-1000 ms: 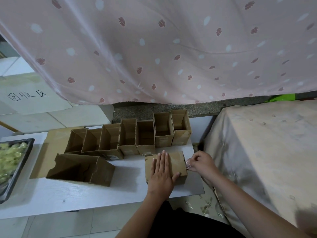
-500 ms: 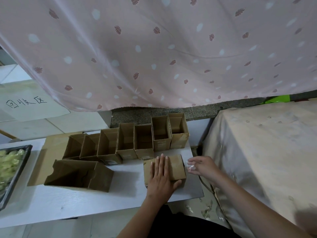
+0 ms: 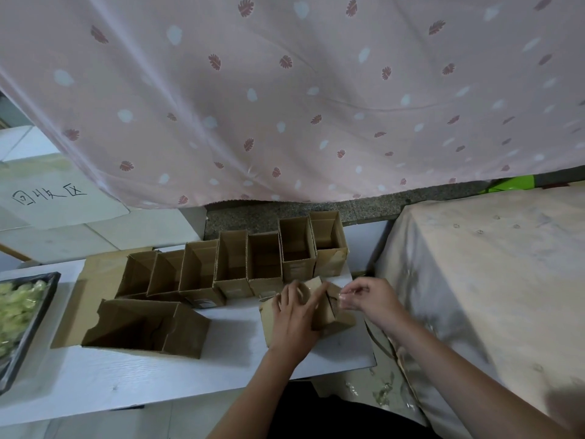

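Near the right front corner of the white table (image 3: 158,381) sits the small cardboard box (image 3: 335,315) we are handling, tipped a little, with its top closed as far as we can see. Our left hand (image 3: 294,315) lies over it, fingers fairly straight and spread, pressing on the top. Our right hand (image 3: 368,299) is just beside the box's upper right corner and pinches a clear strip (image 3: 342,296) between thumb and fingertips. It looks like tape, but it is too small and blurred for us to be sure, and we cannot tell whether it touches the box.

Just behind the small box stands a row of open boxes (image 3: 234,286), seven side by side with their tops open. In the insides we can see, only bare cardboard shows. To the left, a larger box (image 3: 186,334) lies on its side on a flat cardboard sheet (image 3: 101,280), its open side toward us and dark within. At the table's left edge a black tray (image 3: 47,299) holds a heap of yellow-green pieces (image 3: 15,308).

A pink curtain (image 3: 285,106) with leaf prints hangs behind the table. A paper sign (image 3: 47,198) with handwriting lies at the far left, and a cloth-covered surface (image 3: 490,280) crowds in on the right, close beside our right forearm.
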`<state>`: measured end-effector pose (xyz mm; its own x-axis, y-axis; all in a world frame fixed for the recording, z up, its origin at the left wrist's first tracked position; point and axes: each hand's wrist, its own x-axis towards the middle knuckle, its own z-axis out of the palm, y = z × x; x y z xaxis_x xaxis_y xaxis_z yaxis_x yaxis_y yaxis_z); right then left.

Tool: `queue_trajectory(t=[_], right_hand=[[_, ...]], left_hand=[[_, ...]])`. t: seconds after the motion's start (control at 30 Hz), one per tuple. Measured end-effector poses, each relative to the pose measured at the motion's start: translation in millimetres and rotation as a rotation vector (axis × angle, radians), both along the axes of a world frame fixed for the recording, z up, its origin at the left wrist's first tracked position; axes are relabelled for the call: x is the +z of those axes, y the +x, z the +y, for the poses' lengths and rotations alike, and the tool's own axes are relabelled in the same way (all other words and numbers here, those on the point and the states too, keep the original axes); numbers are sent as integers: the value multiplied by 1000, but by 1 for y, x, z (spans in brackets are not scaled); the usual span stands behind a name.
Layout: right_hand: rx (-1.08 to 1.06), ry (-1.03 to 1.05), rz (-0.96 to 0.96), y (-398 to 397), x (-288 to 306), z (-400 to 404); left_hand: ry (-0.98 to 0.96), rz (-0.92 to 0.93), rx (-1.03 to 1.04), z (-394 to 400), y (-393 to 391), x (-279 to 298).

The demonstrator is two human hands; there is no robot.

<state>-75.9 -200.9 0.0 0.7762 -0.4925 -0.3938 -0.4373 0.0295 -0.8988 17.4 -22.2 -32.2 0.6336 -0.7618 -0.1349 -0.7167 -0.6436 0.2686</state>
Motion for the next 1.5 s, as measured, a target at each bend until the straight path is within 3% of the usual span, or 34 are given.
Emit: queue_trajectory(t=[0.2,0.43,0.67,0.8,0.97,1.07,1.17,1.5], right_hand=[[37,-293,-34,3,22,-7],[134,-307,7,6,26,-7],[194,-170,48,13,28,-4],[252,-255,149,18,26,-1],[287,-146,180,20,25,4],[307,-145,185,21,23,8],[320,-126,161,21,22,11],[270,-500,143,26,12,12]], left_hand=[[-256,243,142,9,3,-5],[-404,344,167,24,14,-14],[-261,404,190,41,15,-23],[-162,345,218,42,14,-23],[-27,326,229,39,9,-30],[118,174,176,31,7,-31],[142,61,90,18,-1,-30],[160,15,43,2,-15,-40]])
